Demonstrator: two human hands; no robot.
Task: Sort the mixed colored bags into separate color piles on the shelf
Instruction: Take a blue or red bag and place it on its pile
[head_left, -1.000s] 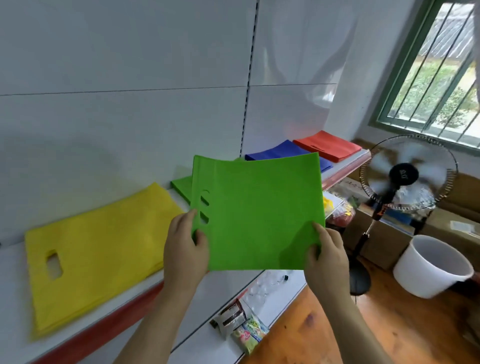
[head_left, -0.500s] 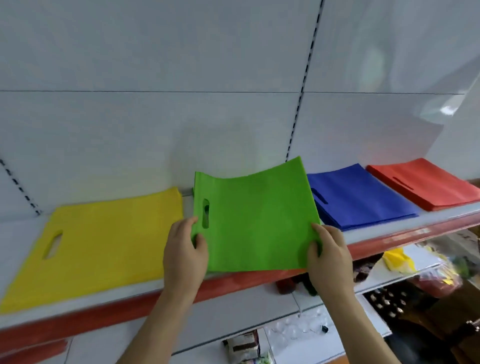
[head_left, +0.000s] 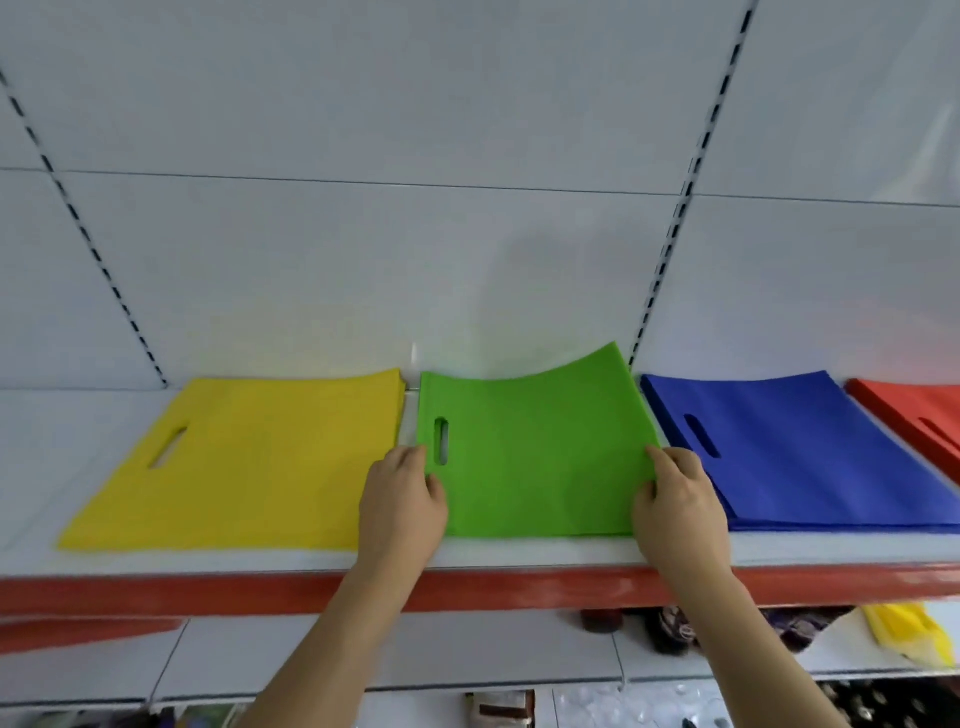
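Green bag (head_left: 535, 457): on the shelf (head_left: 311, 564), between the hands, far right corner lifted. Left hand (head_left: 402, 504) pinches its handle-slot edge; right hand (head_left: 675, 506) pinches the opposite edge. Yellow pile (head_left: 249, 462): just left of left hand. Blue pile (head_left: 810, 452): just right of right hand. Red pile (head_left: 919, 415): beyond blue.

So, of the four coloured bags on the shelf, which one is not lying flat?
The green bag: its far right corner curls up against the back wall while both hands grip its near edges. The yellow, blue and red ones lie flat.
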